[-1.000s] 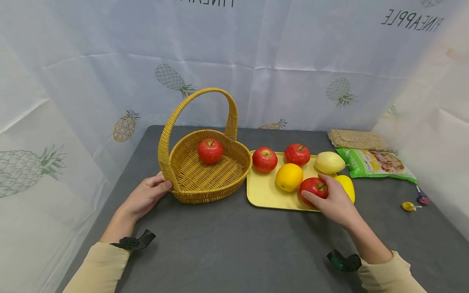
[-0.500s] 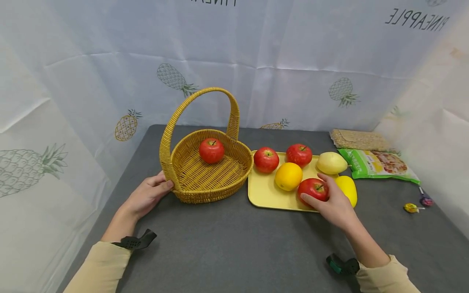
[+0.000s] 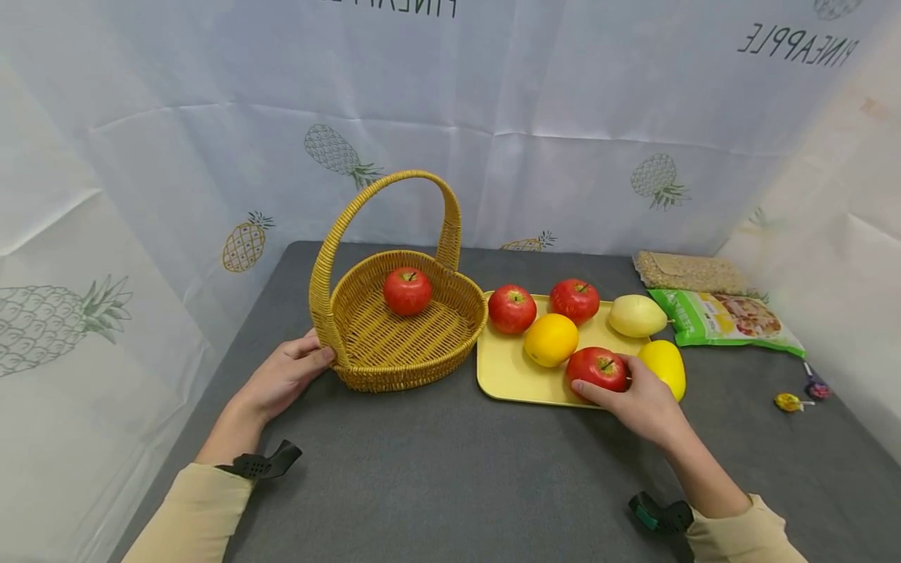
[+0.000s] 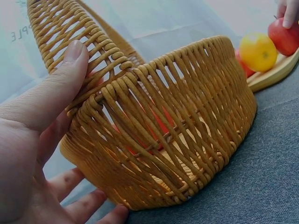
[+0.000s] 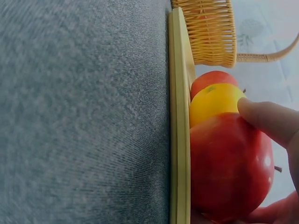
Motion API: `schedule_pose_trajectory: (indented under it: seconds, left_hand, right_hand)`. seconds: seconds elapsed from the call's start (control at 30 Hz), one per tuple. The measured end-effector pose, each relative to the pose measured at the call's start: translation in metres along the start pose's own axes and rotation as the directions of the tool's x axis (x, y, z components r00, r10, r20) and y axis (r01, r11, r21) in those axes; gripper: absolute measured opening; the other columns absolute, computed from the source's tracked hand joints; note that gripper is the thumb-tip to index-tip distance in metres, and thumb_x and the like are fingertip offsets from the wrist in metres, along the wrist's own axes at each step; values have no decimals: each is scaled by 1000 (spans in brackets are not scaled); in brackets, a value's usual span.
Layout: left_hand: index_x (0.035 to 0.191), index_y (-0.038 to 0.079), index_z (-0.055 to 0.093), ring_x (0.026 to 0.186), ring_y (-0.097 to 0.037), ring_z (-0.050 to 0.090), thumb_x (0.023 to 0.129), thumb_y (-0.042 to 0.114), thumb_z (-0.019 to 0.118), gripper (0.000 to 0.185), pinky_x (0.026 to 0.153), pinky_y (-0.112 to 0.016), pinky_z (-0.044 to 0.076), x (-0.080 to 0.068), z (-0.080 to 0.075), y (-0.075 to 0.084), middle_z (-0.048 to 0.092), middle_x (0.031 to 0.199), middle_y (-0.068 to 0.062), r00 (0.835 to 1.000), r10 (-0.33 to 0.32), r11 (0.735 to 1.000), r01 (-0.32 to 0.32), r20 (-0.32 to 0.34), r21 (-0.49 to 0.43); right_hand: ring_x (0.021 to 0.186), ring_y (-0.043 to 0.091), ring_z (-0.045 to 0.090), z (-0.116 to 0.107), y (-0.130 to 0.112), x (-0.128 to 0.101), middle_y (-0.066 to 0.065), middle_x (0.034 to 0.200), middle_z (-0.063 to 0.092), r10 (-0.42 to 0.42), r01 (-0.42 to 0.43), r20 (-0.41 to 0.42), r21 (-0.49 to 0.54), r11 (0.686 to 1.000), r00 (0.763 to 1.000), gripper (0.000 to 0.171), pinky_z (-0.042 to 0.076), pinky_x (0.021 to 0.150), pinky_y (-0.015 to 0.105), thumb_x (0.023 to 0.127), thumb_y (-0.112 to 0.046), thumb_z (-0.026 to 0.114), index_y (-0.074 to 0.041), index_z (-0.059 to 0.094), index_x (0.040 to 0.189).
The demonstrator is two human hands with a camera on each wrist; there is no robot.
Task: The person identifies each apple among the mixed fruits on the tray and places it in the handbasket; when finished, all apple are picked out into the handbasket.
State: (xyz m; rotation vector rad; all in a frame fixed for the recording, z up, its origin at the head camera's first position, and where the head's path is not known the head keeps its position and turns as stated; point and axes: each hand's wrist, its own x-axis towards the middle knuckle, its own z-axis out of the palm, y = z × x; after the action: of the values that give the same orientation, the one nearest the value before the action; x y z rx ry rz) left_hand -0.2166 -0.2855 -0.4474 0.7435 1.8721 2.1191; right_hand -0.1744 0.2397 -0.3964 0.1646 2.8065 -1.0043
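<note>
My left hand (image 3: 285, 375) holds the yellow wicker basket (image 3: 408, 378) at the base of its handle, thumb (image 4: 74, 51) on the weave and the other fingers along its side. One red apple (image 3: 407, 291) lies inside the basket. On the right, my right hand (image 3: 644, 399) grips another red apple (image 3: 594, 369) between thumb and fingers, low over the pale yellow tray (image 3: 510, 379). An orange (image 3: 551, 340) sits against that apple's left side. Two more apples, the left one (image 3: 511, 309) and the back one (image 3: 574, 301), rest on the tray.
A pale yellow pear-shaped fruit (image 3: 637, 316) and a bright yellow fruit (image 3: 663, 367) lie at the tray's right end. Behind are a green snack packet (image 3: 725, 319) and a bag of grain (image 3: 693, 273). Two lollipops, one yellow (image 3: 788, 402) and one purple (image 3: 816, 389), lie far right.
The apple under my right hand has turned and shifted slightly left, and the orange has edged left with it. My left hand and the basket keep their place.
</note>
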Motion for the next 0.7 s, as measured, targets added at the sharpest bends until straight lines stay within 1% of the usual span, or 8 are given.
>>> schedule_pose_trajectory:
  seconds: [0.13, 0.2, 0.3, 0.43, 0.57, 0.63, 0.7]
  left_hand:
    - [130, -11, 63, 140, -14, 35, 110, 6, 49, 30, 103, -24, 45, 1, 0, 0, 43, 149, 3, 1000, 1, 1000, -1, 1, 13]
    - [129, -8, 65, 139, -11, 37, 110, 6, 49, 29, 103, -24, 45, 1, 0, 0, 43, 149, 3, 1000, 2, 1000, -2, 1, 17]
    - [129, -8, 65, 137, -9, 39, 109, 6, 49, 29, 102, -24, 45, 1, 0, 0, 44, 148, 3, 1000, 8, 1000, -8, 4, 16]
    - [129, -11, 63, 137, -12, 38, 109, 6, 50, 30, 103, -24, 45, 1, 0, -1, 45, 147, 4, 1000, 19, 1000, -19, 3, 11]
    - [129, -11, 63, 141, -12, 35, 109, 7, 51, 30, 104, -24, 44, 1, 1, 0, 42, 151, 5, 1000, 11, 1000, -11, -3, -5]
    - [129, -11, 64, 142, -10, 34, 109, 7, 52, 30, 105, -24, 43, 1, 2, 0, 38, 155, 1, 1000, 1, 1000, -1, -10, -11]
    - [128, -11, 64, 142, -7, 33, 108, 8, 53, 29, 105, -23, 43, 1, 2, 1, 32, 159, -6, 1000, -11, 1000, 10, -19, -12]
  right_hand:
    - [119, 42, 51, -2, -2, -1, 28, 139, 48, 9, -9, 8, 30, 1000, 1000, 111, 51, 91, 54, 84, -69, 73, 7, 29, 152]
    - [121, 42, 49, -4, -4, -2, 26, 141, 47, 20, -21, 16, 61, 998, 1000, 112, 51, 92, 53, 82, -70, 74, 4, 29, 153]
    - [124, 41, 46, -8, -9, -5, 23, 143, 45, 27, -31, 31, 114, 993, 999, 112, 52, 92, 50, 81, -70, 75, 1, 28, 155]
    - [126, 40, 45, -11, -15, -7, 21, 145, 44, 14, -19, 36, 160, 987, 999, 109, 53, 90, 46, 82, -67, 76, -2, 29, 156]
    - [128, 40, 44, -10, -22, -10, 20, 146, 43, -5, -1, 31, 192, 981, 1000, 105, 54, 88, 43, 83, -64, 77, -4, 30, 156]
    - [128, 39, 43, -9, -25, -11, 19, 146, 44, -19, 13, 28, 206, 978, 999, 103, 55, 87, 41, 84, -62, 78, -5, 31, 155]
    - [127, 38, 44, -9, -29, -12, 18, 144, 45, -37, 30, 26, 218, 975, 999, 100, 55, 85, 38, 84, -60, 79, -6, 33, 154]
